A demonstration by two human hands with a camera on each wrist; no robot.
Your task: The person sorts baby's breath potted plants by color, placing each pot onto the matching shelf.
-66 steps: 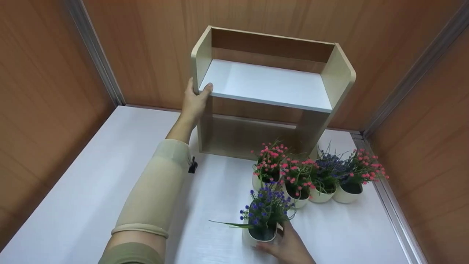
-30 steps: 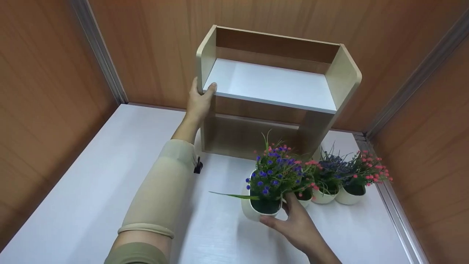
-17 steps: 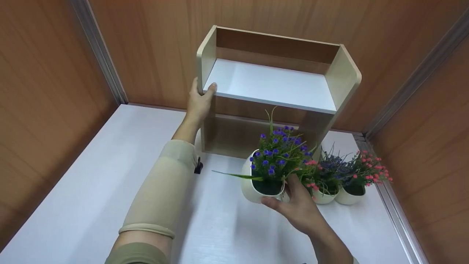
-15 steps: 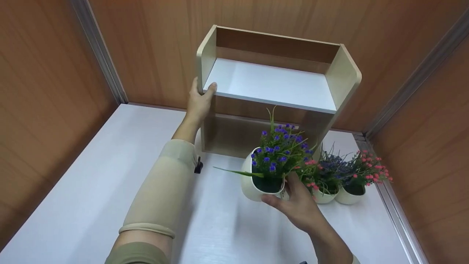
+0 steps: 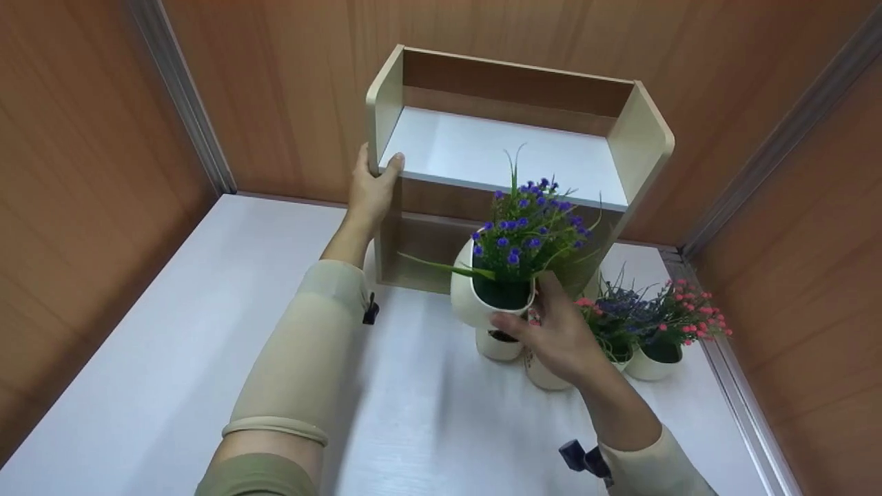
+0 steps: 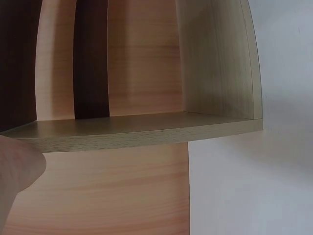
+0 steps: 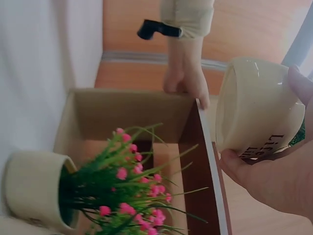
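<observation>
A two-tier wooden shelf (image 5: 620, 148) stands against the back wall on a white table (image 5: 172, 358). My left hand (image 5: 372, 186) grips its left side panel, thumb on the upper board's front edge; the left wrist view shows that board (image 6: 146, 131) from below. My right hand (image 5: 558, 337) holds a cream pot of purple flowers (image 5: 527, 234) by its rim, lifted off the table in front of the shelf. In the right wrist view the pot (image 7: 254, 112) sits between my fingers (image 7: 274, 181), with my left hand (image 7: 188, 81) beyond.
Several more cream pots with pink and purple flowers (image 5: 661, 324) stand on the table at the right, below my right hand. One pink-flowered pot (image 7: 58, 196) shows near the shelf's lower bay. Wooden walls (image 5: 83, 172) enclose the table on three sides.
My right hand has lifted the purple-flowered pot from the table's front and carried it up and back toward the shelf. The left hand has kept its hold on the shelf.
</observation>
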